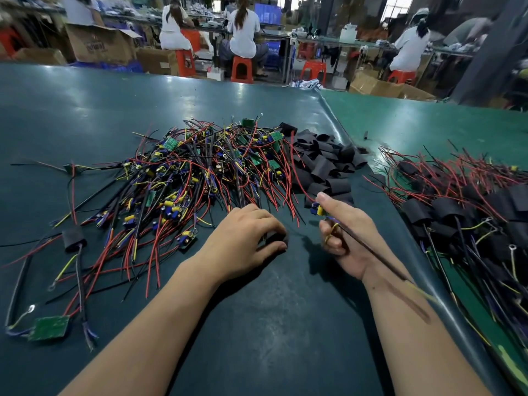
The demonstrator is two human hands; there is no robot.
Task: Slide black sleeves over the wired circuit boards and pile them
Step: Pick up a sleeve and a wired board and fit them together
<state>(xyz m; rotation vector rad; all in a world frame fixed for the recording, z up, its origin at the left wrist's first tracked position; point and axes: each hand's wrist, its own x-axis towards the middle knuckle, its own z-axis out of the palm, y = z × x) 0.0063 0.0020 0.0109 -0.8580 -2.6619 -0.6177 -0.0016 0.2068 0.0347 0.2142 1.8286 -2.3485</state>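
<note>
A big heap of bare wired circuit boards (200, 172) with red, black and yellow leads fills the table's middle. Behind it to the right lies a pile of loose black sleeves (323, 164). My left hand (243, 238) curls over one black sleeve (275, 238) on the table, thumb and fingers around it. My right hand (345, 232) grips a wired circuit board (320, 210) with blue and yellow parts; its dark wires trail back over my wrist. A pile of sleeved boards (463, 221) lies at the right.
A dark green mat (271, 324) covers the table; a lighter green mat (428, 121) starts at the right. A lone sleeved board (73, 238) and a loose green board (50, 327) lie at the left. Several people sit on red stools at benches behind.
</note>
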